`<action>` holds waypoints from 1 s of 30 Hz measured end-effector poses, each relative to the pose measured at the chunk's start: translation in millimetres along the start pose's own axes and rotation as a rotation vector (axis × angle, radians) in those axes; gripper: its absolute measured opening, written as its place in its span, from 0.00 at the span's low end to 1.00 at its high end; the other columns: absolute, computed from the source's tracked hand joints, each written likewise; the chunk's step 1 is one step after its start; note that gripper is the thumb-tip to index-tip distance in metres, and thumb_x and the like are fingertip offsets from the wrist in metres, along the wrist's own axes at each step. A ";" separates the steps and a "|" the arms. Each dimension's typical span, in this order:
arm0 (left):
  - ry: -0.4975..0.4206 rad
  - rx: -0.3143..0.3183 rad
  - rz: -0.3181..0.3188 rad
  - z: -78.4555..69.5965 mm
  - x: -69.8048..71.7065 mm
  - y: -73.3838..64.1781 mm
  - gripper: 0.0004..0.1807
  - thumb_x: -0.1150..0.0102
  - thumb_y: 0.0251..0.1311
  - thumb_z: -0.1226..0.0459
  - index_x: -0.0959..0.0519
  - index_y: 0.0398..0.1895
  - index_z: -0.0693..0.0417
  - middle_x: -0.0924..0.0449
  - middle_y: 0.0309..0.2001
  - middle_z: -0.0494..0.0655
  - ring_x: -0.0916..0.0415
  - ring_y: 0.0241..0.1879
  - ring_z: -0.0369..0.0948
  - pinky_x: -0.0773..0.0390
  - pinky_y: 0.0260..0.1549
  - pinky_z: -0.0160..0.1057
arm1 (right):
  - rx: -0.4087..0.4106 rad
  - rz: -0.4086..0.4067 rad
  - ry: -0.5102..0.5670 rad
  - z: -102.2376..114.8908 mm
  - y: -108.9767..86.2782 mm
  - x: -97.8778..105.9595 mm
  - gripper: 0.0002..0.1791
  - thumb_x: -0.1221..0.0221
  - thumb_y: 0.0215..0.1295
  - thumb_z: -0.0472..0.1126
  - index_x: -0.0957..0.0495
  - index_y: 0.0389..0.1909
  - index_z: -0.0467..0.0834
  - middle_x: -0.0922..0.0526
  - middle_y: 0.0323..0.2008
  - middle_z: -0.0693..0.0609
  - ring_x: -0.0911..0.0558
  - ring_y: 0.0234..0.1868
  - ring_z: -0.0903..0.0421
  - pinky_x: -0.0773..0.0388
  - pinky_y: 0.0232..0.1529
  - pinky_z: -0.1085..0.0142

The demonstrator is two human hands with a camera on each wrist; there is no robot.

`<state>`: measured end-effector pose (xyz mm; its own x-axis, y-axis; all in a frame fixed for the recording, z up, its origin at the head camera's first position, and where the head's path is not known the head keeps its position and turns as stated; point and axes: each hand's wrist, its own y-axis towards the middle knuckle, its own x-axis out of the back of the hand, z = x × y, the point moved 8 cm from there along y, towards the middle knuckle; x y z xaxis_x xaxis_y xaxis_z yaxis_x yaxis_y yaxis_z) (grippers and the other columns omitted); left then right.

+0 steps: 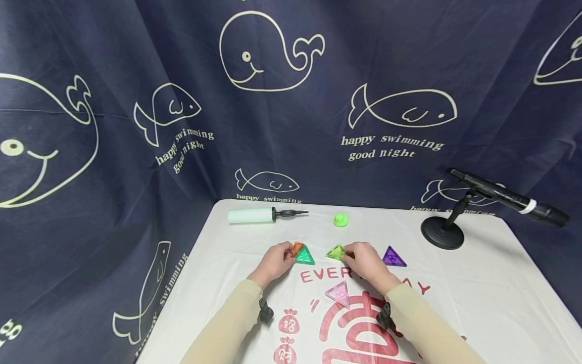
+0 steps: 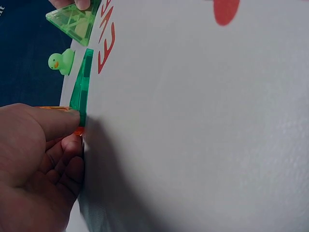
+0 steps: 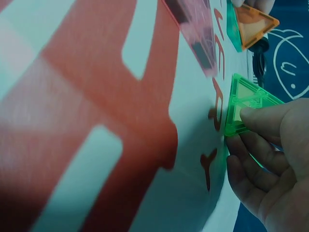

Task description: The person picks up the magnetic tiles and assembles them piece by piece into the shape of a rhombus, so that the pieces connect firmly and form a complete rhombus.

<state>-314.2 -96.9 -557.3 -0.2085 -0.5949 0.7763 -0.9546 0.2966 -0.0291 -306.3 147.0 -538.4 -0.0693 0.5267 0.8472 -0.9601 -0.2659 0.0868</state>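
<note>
My left hand [image 1: 274, 261] pinches an orange translucent triangular tile [image 3: 254, 26], which stands tilted up from the table. Joined along its edge is a teal-green triangular tile [image 1: 304, 257], lying low in front of it; the left thumb reaches the seam between the two. My right hand [image 1: 366, 261] holds a lime-green triangular tile [image 1: 335, 252] by its right corner, thumb on the near face and fingers behind, with the tile tipped up off the tabletop. A short gap separates the lime tile from the teal one.
A pink triangular tile [image 1: 338, 294] lies nearer me, a purple one [image 1: 393, 257] right of my right hand. Farther back are a green rubber duck [image 1: 341, 219] and a mint hand pump [image 1: 251, 215]. A microphone on a stand [image 1: 443, 232] stands back right on the white printed tablecloth [image 1: 213, 283].
</note>
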 end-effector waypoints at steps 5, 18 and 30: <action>0.002 0.012 0.007 1.2 -1.7 -0.5 0.05 0.33 0.68 0.67 0.21 0.42 0.53 0.29 0.26 0.38 0.32 0.29 0.36 0.28 0.34 0.39 | 0.003 -0.006 0.011 8.1 1.5 -6.3 0.02 0.30 0.66 0.37 0.11 0.35 0.42 0.17 0.28 0.56 0.26 0.29 0.57 0.26 0.34 0.59; 0.001 0.017 0.013 1.6 -2.3 -0.2 0.06 0.33 0.68 0.67 0.20 0.44 0.54 0.28 0.27 0.39 0.32 0.30 0.37 0.28 0.33 0.39 | -0.003 -0.026 -0.023 33.8 7.3 -19.3 0.03 0.29 0.65 0.37 0.09 0.35 0.41 0.11 0.33 0.50 0.14 0.38 0.51 0.18 0.44 0.53; -0.006 0.009 0.012 1.2 0.5 0.4 0.06 0.33 0.68 0.67 0.22 0.39 0.53 0.29 0.26 0.39 0.32 0.29 0.37 0.30 0.33 0.39 | -0.031 -0.019 -0.040 48.5 14.7 -25.8 0.06 0.29 0.66 0.38 0.11 0.29 0.42 0.14 0.27 0.52 0.23 0.28 0.57 0.21 0.37 0.55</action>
<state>-315.0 -97.9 -557.7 -0.2210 -0.5960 0.7720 -0.9539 0.2971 -0.0437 -305.5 90.4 -533.7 -0.0406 0.4981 0.8662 -0.9690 -0.2310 0.0875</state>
